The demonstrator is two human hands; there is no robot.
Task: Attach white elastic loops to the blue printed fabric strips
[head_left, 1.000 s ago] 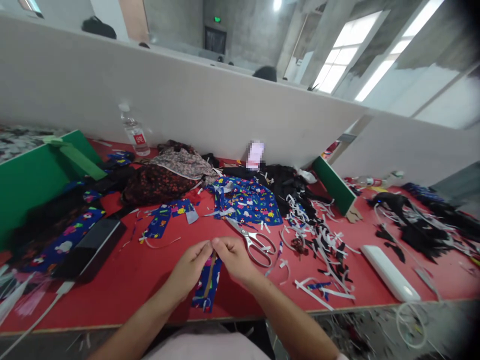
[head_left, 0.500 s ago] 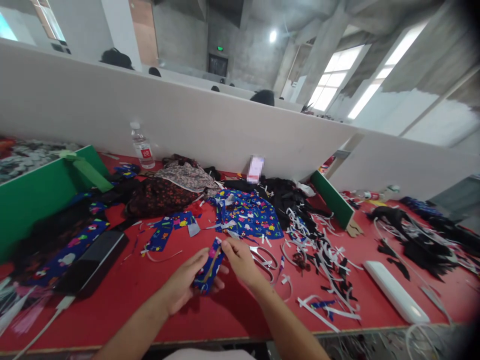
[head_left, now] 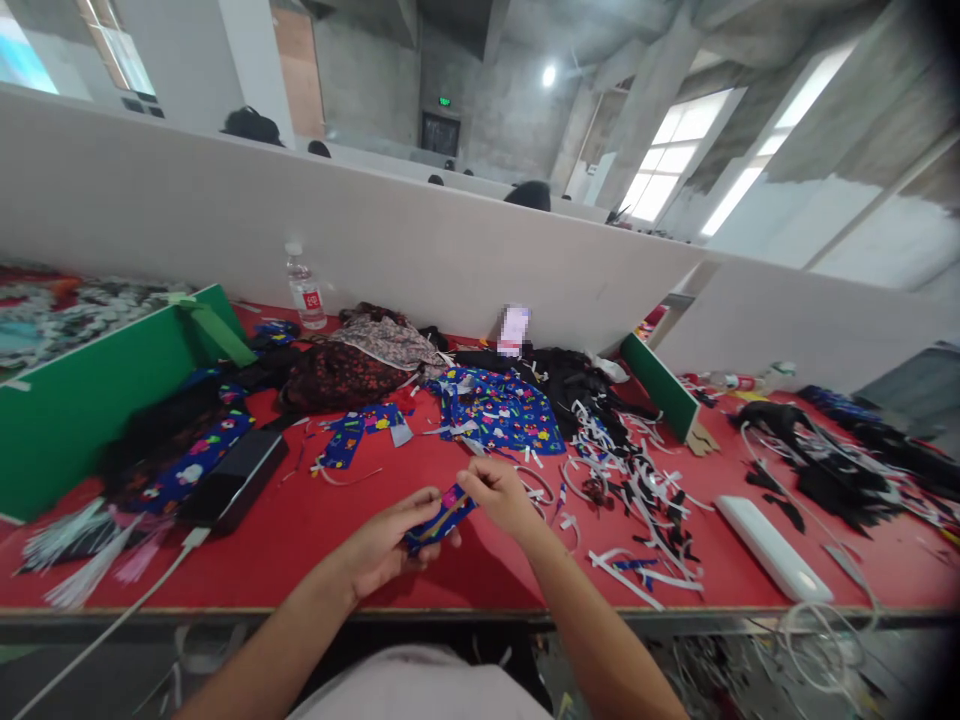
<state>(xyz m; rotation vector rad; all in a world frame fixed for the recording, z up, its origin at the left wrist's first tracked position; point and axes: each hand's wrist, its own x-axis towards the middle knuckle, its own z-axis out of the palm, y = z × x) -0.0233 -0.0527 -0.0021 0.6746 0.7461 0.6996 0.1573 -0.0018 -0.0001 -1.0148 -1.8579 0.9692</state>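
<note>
A narrow strip of blue patterned cloth (head_left: 444, 518) is held between both my hands just above the red table (head_left: 300, 520). My left hand (head_left: 394, 540) is closed around the strip's lower end. My right hand (head_left: 496, 492) pinches its upper end with fingertips pressed together. A thin brownish line runs along the strip; I cannot make out what it is. A larger piece of the same blue cloth (head_left: 499, 412) lies on the table just beyond my hands.
White and black cut strips (head_left: 637, 490) litter the table to the right, beside a white bar (head_left: 772, 548). Dark floral cloth (head_left: 337, 372), a water bottle (head_left: 304, 288), green dividers (head_left: 90, 390) (head_left: 661, 386), a black device (head_left: 236, 478) and a white partition (head_left: 375, 230) surround the spot.
The cloth strip went from hanging upright between my fingertips to lying slanted across my left hand. My view shifted, and the scissors near my right hand are no longer visible.
</note>
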